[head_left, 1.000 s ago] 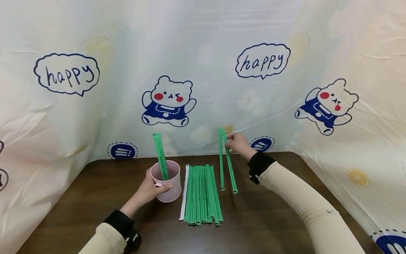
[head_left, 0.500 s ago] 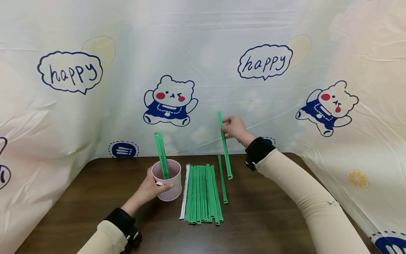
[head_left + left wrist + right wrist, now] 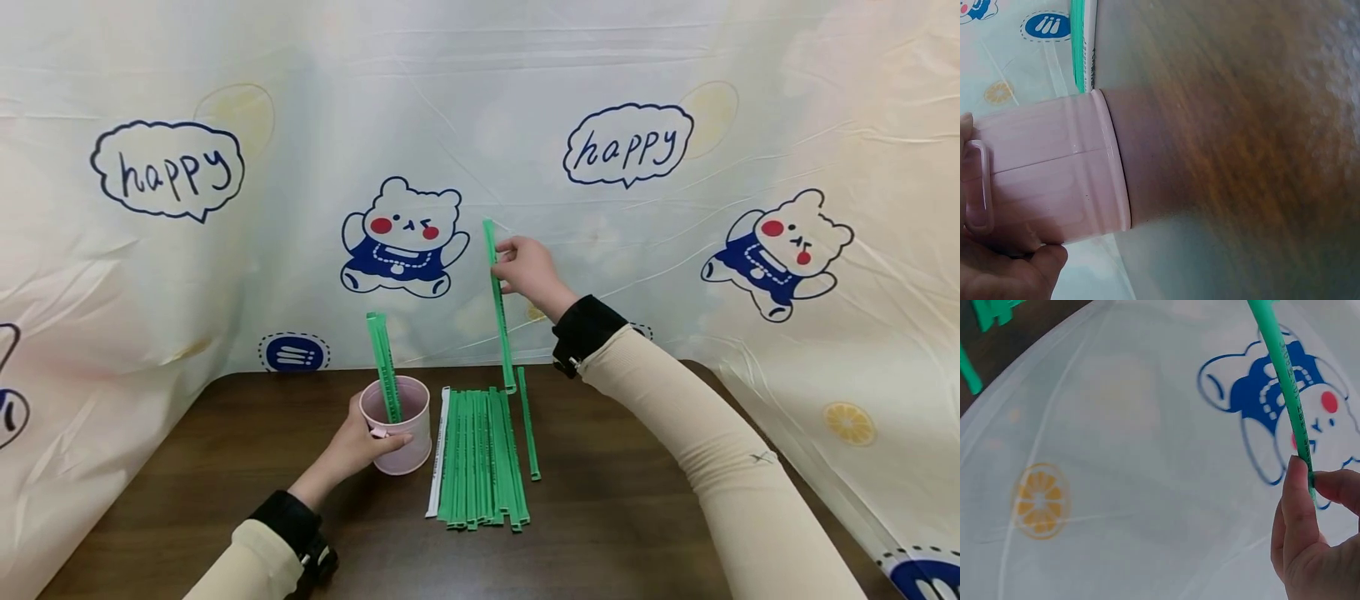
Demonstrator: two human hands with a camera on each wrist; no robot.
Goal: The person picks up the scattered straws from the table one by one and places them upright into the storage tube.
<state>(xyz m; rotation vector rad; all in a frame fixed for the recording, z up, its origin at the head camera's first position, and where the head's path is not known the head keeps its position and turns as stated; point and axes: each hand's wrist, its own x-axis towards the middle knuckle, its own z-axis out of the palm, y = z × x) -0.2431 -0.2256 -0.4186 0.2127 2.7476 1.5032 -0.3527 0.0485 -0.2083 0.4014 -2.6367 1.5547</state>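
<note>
In the head view my left hand point(image 3: 356, 446) grips the side of a pink pail point(image 3: 411, 450) standing on the table. Several green wrapped drinking straws point(image 3: 381, 358) stand upright inside it, leaning slightly left. The left wrist view shows the pail's wall point(image 3: 1054, 162) and my thumb against it. My right hand point(image 3: 528, 271) pinches one green straw point(image 3: 500, 325) between thumb and fingers, raised nearly upright above the back of the table; the right wrist view shows this pinch on the straw point(image 3: 1288, 387). One loose straw point(image 3: 529, 433) lies just below it on the table.
A row of green straws point(image 3: 480, 458) lies side by side right of the pail, with a white straw point(image 3: 437, 467) along its left edge. A printed curtain point(image 3: 510, 108) hangs behind the brown table point(image 3: 615, 517).
My right hand has risen and moved left with one straw. A second straw, earlier upright beside it, dropped to the table right of the row. The left hand stays on the pail.
</note>
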